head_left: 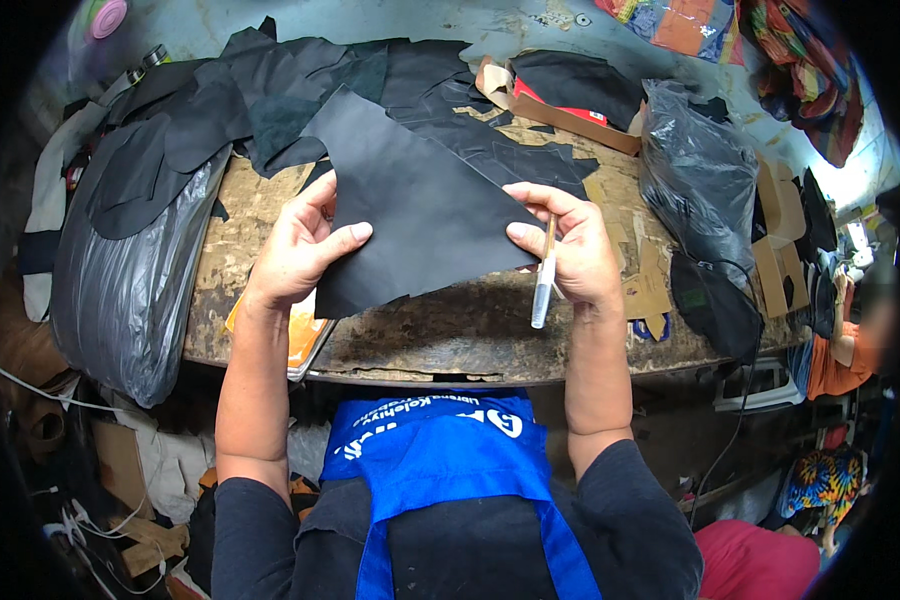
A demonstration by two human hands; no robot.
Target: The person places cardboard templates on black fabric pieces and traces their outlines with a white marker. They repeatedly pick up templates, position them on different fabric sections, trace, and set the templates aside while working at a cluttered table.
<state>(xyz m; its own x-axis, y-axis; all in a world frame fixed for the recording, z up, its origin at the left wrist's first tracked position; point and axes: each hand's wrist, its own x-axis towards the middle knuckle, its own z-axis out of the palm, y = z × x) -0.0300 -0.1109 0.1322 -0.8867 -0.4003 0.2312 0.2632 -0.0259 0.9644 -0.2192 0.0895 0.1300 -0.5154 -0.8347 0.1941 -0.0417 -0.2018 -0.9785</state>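
A large piece of black leather (420, 205) is held up above the worn wooden table, stretched between my two hands. My left hand (308, 245) grips its left side, thumb on top and fingers beneath. On the opposite side, my right hand (573, 245) pinches the leather's right corner between thumb and fingers. Tucked in that same hand is a pen (544, 275) with a clear barrel, hanging downward. Below my left wrist an orange packet or notebook (306, 335) lies near the table's front edge, partly hidden by my forearm.
Black leather sheets and scraps (360, 75) cover the table's far side. Left stands a plastic-wrapped bundle (135, 290); right, a plastic bag (695, 160) beside cardboard pieces (646, 290). An open cardboard box (580, 125) sits at the back. Another person in orange (838, 365) is at far right.
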